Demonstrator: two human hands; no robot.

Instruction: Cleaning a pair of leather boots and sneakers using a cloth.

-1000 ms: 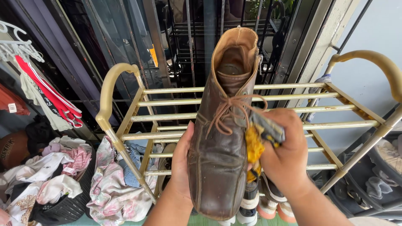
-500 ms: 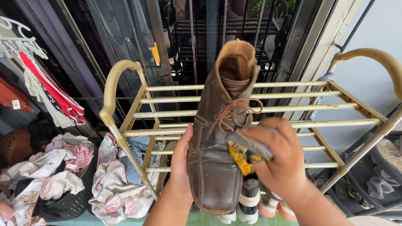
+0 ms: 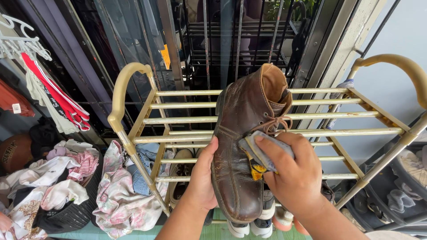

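My left hand (image 3: 202, 180) grips a worn brown leather lace-up boot (image 3: 242, 133) from its left side and underneath, toe toward me. The boot is rolled to the right, so its left flank and tan lining show. My right hand (image 3: 291, 171) presses a grey and yellow cloth (image 3: 258, 155) against the boot's upper, just below the laces. Both hands hold it above a gold metal shoe rack (image 3: 178, 120).
Several shoes (image 3: 249, 224) sit on the rack's lower shelf. A heap of clothes (image 3: 120, 195) and a dark basket (image 3: 66, 218) of laundry lie to the left. Red and white garments hang on hangers (image 3: 53, 100). Dark metal window bars (image 3: 209, 44) stand behind.
The boot has rolled to the right and dropped slightly. My right hand with the cloth slid from the boot's right side onto the upper near the laces.
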